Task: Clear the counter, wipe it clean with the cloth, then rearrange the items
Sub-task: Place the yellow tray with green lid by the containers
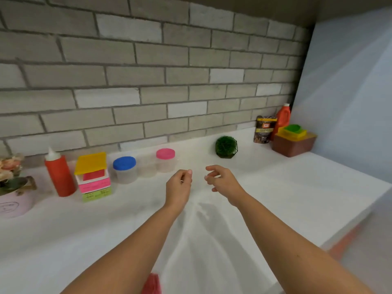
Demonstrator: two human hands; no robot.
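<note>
Both my arms reach out over the white counter (275, 198). My left hand (179, 185) and my right hand (222, 180) hover side by side above its middle, fingers loosely curled, holding nothing. Along the back wall stand a red squeeze bottle (60, 175), a stack of coloured boxes with a yellow lid (93, 177), a blue-lidded jar (124, 169), a clear lidless jar (146, 166) and a pink-lidded jar (165, 160). A red cloth (151, 284) shows at the bottom edge, under my left forearm.
A small green plant ball (226, 147) sits right of the jars. In the far right corner are a dark pouch (264, 129), an orange bottle (283, 118) and a brown box with yellow and green containers (293, 141). A pink flower pot (14, 200) stands at far left.
</note>
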